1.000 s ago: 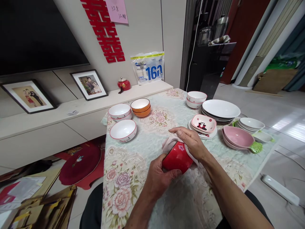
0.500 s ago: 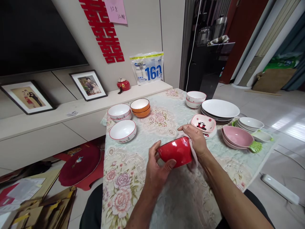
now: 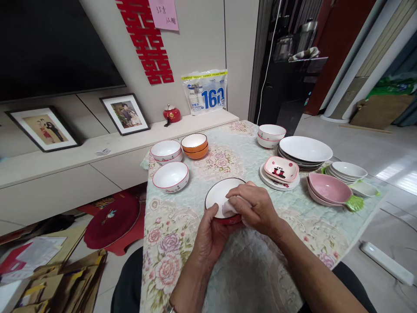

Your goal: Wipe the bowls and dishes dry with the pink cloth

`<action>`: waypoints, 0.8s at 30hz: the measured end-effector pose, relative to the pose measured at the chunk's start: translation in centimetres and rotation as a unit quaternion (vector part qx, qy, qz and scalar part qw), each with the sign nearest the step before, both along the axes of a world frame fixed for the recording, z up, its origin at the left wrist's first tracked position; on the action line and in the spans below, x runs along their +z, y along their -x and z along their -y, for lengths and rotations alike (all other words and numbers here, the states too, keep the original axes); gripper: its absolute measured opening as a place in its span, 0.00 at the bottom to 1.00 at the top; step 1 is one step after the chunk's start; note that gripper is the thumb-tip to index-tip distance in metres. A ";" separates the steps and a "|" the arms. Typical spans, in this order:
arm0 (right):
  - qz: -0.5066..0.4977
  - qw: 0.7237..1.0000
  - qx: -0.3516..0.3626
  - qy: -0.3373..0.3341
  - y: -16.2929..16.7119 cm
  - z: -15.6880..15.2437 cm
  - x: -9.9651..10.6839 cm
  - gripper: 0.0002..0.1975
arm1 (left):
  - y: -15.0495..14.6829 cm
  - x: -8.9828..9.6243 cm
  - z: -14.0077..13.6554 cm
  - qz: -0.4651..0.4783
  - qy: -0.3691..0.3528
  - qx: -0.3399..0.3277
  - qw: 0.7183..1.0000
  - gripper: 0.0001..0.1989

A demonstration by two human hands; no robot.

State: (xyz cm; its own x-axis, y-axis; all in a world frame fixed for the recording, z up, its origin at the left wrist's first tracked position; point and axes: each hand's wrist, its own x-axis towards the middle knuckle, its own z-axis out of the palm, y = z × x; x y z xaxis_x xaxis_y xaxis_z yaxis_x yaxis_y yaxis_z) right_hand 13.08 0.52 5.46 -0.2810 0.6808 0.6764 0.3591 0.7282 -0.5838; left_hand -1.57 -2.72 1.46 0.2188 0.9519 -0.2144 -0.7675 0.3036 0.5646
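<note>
Turned since before, the red bowl (image 3: 216, 193) now shows its white inside, over the flowery tablecloth (image 3: 182, 208); the left hand (image 3: 210, 237) grips it, thumb on the rim, and the right hand's (image 3: 257, 206) fingers squeeze a pale cloth (image 3: 229, 208) inside

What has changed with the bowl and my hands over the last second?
The red bowl has turned from its side to opening-up, its white inside showing. The right hand has moved the cloth from the bowl's right side to its inside. The left hand keeps its hold; nothing was let go. The orange bowls and pink dishes stayed put.
</note>
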 end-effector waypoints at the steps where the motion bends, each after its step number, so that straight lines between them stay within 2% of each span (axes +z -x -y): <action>1: -0.044 0.998 -0.010 0.044 -0.2 -0.1 0.1 0.11 | 0.0 -0.3 -0.1 -0.016 -0.021 0.029 0.999 0.26; 3: -0.166 0.976 -0.055 0.133 -0.9 -0.4 0.5 0.12 | -0.1 -0.6 -0.3 -0.052 -0.051 0.074 0.995 0.33; 5: -0.277 0.939 -0.082 0.186 -1.8 -0.5 1.0 0.14 | -0.2 -0.7 -0.4 -0.078 -0.056 0.084 0.992 0.37; 7: -0.333 0.918 -0.084 0.198 -2.5 -0.2 1.7 0.16 | -0.3 -0.6 -0.4 -0.091 -0.047 0.064 0.993 0.37; 9: -0.332 0.920 -0.104 0.179 -2.7 0.3 2.4 0.18 | -0.5 -0.5 -0.3 -0.096 -0.041 0.034 0.994 0.37; 11: -0.286 0.938 -0.139 0.139 -2.5 0.7 2.7 0.19 | -0.7 -0.5 -0.1 -0.094 -0.049 0.007 0.994 0.36; 14: -0.099 0.986 -0.127 0.034 -1.9 0.7 2.4 0.19 | -1.0 -0.4 0.0 -0.079 -0.076 -0.010 0.994 0.34; 15: -0.024 0.993 -0.118 -0.005 -1.8 0.5 2.2 0.19 | -1.1 -0.5 0.0 -0.076 -0.080 -0.007 0.994 0.34; 17: 0.077 0.988 -0.124 -0.057 -1.9 0.1 2.0 0.20 | -1.0 -0.5 -0.1 -0.077 -0.071 0.005 0.995 0.33; 20: 0.082 0.986 -0.133 -0.060 -2.6 -0.1 2.1 0.15 | -0.8 -0.6 -0.3 -0.094 -0.049 0.018 0.994 0.31; 24: 0.133 0.991 -0.016 -0.011 -2.8 0.1 2.0 0.12 | -0.9 -0.8 -0.4 -0.100 -0.061 0.029 0.993 0.30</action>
State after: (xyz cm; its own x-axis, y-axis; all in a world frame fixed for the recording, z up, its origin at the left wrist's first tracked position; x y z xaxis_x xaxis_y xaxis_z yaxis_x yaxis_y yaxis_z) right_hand 15.83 0.41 7.41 -0.4288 0.6780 0.5970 0.5215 0.7254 -0.4492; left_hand -0.71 -2.29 0.63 0.1268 0.9832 -0.1312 -0.6500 0.1823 0.7378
